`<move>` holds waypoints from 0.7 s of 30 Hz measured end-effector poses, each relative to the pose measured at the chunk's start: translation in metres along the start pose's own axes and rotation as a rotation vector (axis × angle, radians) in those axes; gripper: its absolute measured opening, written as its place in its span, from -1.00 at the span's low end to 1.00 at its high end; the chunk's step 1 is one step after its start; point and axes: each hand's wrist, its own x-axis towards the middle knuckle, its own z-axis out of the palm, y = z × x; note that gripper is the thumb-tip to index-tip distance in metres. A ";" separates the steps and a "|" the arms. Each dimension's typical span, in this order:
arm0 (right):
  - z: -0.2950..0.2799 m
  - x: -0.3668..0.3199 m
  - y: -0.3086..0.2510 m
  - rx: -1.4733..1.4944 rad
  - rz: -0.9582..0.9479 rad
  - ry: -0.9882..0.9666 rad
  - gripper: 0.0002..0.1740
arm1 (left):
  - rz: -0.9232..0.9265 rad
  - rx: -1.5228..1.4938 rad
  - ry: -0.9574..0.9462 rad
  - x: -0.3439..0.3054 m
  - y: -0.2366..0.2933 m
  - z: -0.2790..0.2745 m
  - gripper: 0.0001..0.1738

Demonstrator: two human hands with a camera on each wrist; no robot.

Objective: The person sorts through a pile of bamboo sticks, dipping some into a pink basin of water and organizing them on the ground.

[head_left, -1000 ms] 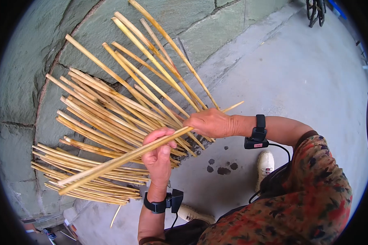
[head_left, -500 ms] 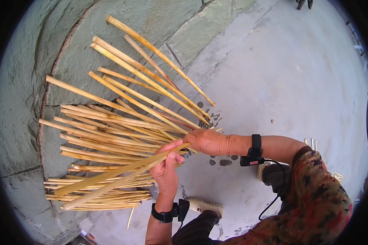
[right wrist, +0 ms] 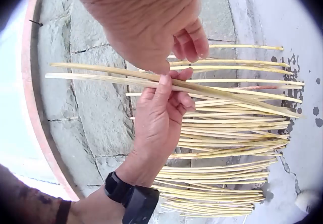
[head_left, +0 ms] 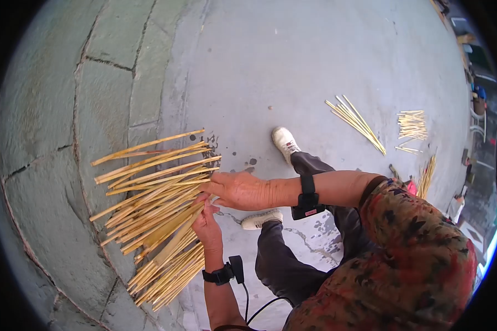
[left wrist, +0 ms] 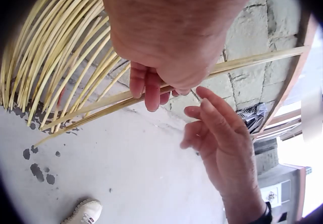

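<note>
Two long, pale peeled sticks (right wrist: 91, 68) lie across my left hand (right wrist: 157, 115), held under its thumb with the fingers curled beneath. In the head view this hand sits low beside my right hand (head_left: 238, 190). The right hand's fingers hang loosely curled just above the sticks in the right wrist view. Seen from the left wrist, the right hand (left wrist: 219, 143) is apart from the sticks, with nothing in it. Beneath both hands, many similar sticks (head_left: 149, 179) are spread side by side, from the stone slabs onto the concrete.
Right of the person, a loose bunch of thin sticks (head_left: 359, 126) and a pile of short pieces (head_left: 412, 124) lie on the concrete floor (head_left: 270, 66). Another bundle (head_left: 426, 175) is partly behind the sleeve. Green-grey stone slabs (head_left: 38, 209) border the left side. Both shoes show.
The head view has swung, bringing the bunches on the right into sight and the spread sticks further left and lower. Both hands stay close together, the two sticks still in the left.
</note>
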 end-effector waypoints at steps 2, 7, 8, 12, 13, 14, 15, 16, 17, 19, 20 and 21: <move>-0.039 -0.017 -0.030 0.050 -0.032 0.027 -0.48 | -0.013 0.071 0.010 -0.010 0.014 0.013 -0.79; -0.108 -0.046 -0.052 0.394 0.171 0.088 -0.71 | 0.013 0.564 -0.372 -0.007 0.082 0.040 -0.74; -0.120 -0.051 -0.049 0.477 0.229 0.099 -0.71 | -0.162 0.631 -0.425 -0.004 0.113 0.053 -0.72; -0.159 -0.069 -0.038 0.416 0.140 0.324 -0.70 | 0.118 0.719 -0.552 0.020 0.150 0.079 -0.67; -0.167 -0.073 -0.036 0.501 0.195 0.380 -0.71 | 0.098 0.769 -0.571 0.028 0.154 0.085 -0.68; -0.174 -0.076 -0.036 0.587 0.247 0.433 -0.71 | 0.110 0.771 -0.586 0.037 0.160 0.089 -0.68; -0.179 -0.078 -0.035 0.583 0.253 0.451 -0.71 | 0.328 0.835 -0.647 0.045 0.170 0.095 -0.75; -0.181 -0.081 -0.034 0.892 0.357 0.513 -0.72 | 0.548 0.890 -0.708 0.050 0.180 0.101 -0.81; -0.182 -0.083 -0.032 1.204 0.457 0.568 -0.72 | 0.565 0.814 -0.697 0.051 0.192 0.109 -0.85; -0.185 -0.089 -0.038 1.167 0.404 0.605 -0.74 | 0.423 0.731 -0.745 0.057 0.178 0.107 -0.85; -0.185 -0.092 -0.043 1.125 0.344 0.619 -0.76 | 0.273 0.650 -0.766 0.058 0.171 0.106 -0.84; -0.185 -0.096 -0.055 0.720 0.308 0.604 -0.77 | 0.053 0.607 -0.797 0.053 0.186 0.113 -0.82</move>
